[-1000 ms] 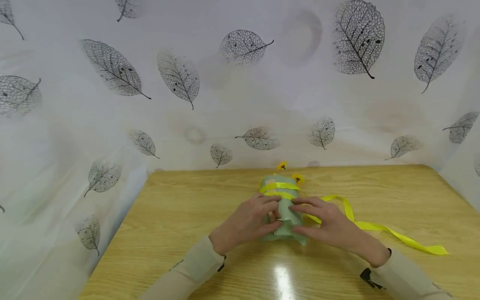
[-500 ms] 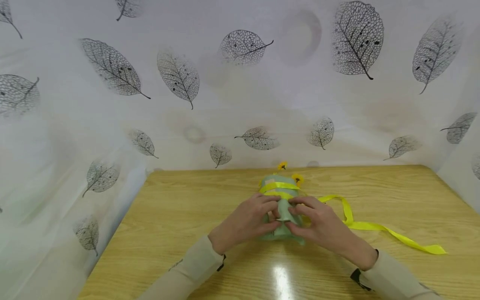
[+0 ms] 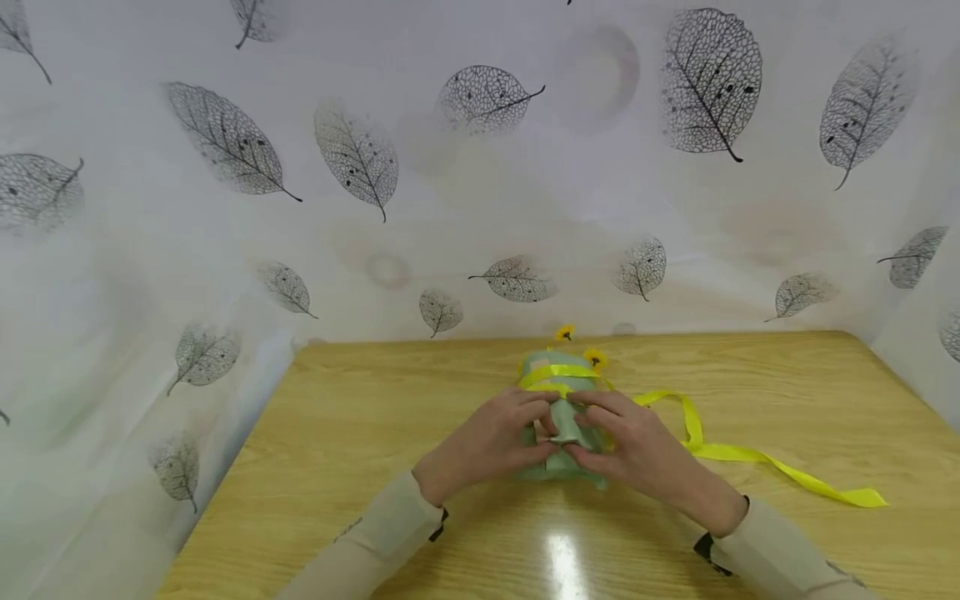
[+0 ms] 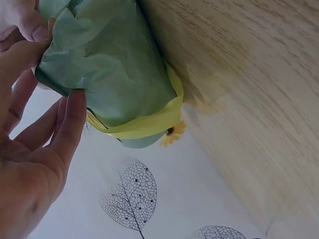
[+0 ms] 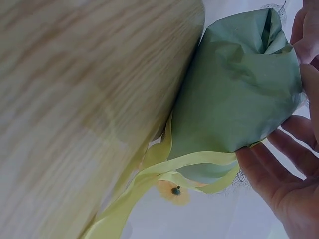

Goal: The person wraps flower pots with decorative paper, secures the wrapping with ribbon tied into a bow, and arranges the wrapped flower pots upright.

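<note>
A bundle wrapped in green paper (image 3: 564,423) lies on the table with a yellow ribbon (image 3: 557,372) around it. Small yellow flowers (image 3: 595,359) stick out at its far end. My left hand (image 3: 491,442) pinches the paper from the left, its thumb at the near folded edge and its fingertips close to the ribbon. From the right, my right hand (image 3: 637,446) pinches the same paper, thumb almost meeting the left thumb. Creased folds of paper (image 4: 75,32) gather by the thumbs in the left wrist view. The bundle's underside is hidden.
The ribbon's long loose tail (image 3: 795,473) trails rightward over the wooden table (image 3: 360,417). Behind the table's far edge hangs a pale cloth (image 3: 450,192) printed with dark leaves.
My right hand has moved left and closed in on the paper, its thumb coming onto the near folded edge. My left hand has barely shifted. The ribbon tail has slid very slightly left.
</note>
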Motion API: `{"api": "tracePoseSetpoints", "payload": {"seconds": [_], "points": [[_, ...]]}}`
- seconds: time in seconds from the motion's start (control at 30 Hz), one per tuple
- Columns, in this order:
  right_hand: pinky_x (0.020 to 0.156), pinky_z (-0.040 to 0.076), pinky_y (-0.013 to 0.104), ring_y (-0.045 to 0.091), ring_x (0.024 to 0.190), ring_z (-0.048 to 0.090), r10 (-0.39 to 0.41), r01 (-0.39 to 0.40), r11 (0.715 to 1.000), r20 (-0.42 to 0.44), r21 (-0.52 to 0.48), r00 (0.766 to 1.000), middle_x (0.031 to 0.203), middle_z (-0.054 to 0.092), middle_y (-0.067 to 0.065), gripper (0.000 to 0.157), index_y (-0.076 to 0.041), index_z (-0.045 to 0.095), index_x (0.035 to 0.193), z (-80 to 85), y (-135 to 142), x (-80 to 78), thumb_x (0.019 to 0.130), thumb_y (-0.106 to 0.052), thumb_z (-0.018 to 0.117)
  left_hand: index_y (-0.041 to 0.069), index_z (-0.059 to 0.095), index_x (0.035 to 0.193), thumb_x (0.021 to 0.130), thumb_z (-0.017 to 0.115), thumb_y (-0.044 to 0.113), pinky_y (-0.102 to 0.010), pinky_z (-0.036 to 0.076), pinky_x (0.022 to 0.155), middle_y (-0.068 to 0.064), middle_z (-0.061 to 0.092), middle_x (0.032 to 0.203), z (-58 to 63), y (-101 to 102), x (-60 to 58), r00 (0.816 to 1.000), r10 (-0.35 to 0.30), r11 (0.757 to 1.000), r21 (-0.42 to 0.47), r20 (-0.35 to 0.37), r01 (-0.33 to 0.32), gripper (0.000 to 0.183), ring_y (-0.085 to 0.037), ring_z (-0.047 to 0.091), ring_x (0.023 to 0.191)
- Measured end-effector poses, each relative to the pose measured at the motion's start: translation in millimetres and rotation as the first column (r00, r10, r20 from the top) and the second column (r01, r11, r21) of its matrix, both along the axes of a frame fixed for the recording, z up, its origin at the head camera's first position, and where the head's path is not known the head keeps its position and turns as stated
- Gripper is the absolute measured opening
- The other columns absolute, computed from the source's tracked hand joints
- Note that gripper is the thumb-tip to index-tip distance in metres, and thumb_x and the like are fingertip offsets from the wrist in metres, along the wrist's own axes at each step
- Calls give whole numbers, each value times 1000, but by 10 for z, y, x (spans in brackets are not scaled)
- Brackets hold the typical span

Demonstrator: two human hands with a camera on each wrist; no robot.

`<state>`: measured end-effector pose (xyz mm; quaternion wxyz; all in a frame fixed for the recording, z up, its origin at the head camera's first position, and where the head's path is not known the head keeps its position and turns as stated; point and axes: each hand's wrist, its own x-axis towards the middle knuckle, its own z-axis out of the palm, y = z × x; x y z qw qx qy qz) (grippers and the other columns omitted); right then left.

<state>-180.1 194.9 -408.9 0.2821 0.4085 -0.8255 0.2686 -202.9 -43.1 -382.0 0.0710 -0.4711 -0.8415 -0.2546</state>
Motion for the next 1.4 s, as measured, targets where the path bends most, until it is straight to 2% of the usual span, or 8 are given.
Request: {"api": "tracePoseSetpoints", "payload": {"seconds": [0.23,0.37,0.47,0.6,0.73,0.93,1.2,1.4], "points": [[79,62,33,22,104,70,-23,22,999,26,24,999,116,74,6,22,-15,69,90,13,1,14,80,-22,88,14,64,92,91,79,16,-29,53,104,-6,72,124,-4,-3,16,1000,-18,999,37,19,17,16,-24,63,127],[76,62,37,24,100,71,-18,18,1000,3,19,1000,113,75,6,28,-15,66,87,18,-18,7,73,-13,91,12,68,97,93,77,16,-25,58,91,-8,72,123,0,-53,-21,984,-41,988,155,171,14,11,-23,65,126],[75,63,38,25,100,71,-16,16,1000,-3,13,1000,112,75,7,29,-15,64,85,29,-33,0,73,-12,90,10,70,106,97,73,21,-23,60,79,-6,73,118,1,-93,-118,954,44,958,259,298,-126,15,-19,70,111],[75,63,36,25,100,71,-25,25,1000,3,13,1000,112,75,7,29,-15,64,84,43,-44,-9,72,-13,90,12,68,120,101,66,25,-26,58,75,-4,73,116,-11,-107,-298,880,241,898,251,409,-363,24,-16,69,95],[76,63,35,25,99,71,-40,39,999,13,22,999,111,76,7,29,-15,65,84,41,-40,-5,71,-13,91,12,70,123,100,67,21,-29,58,77,-7,74,114,-86,-92,-431,836,306,898,155,456,-413,25,-18,69,93],[72,62,31,22,93,69,-42,41,999,19,23,999,110,76,8,29,-14,65,82,29,-38,14,70,-13,91,16,75,112,100,68,22,-26,57,78,0,76,105,-184,-167,-478,861,284,917,143,422,-372,15,-12,67,90],[71,61,30,21,93,69,-71,69,996,36,49,997,108,76,6,32,-16,64,81,45,-44,35,69,-14,93,17,76,109,100,68,20,-24,56,73,3,74,108,-79,-613,-324,924,212,966,73,317,-247,13,-9,68,89],[70,61,29,21,94,70,-89,87,994,26,62,996,108,76,5,33,-16,63,80,46,-41,34,69,-16,94,17,77,106,99,69,20,-21,53,64,6,74,102,-73,-992,-201,918,281,954,26,279,-299,12,-6,67,86]]}}
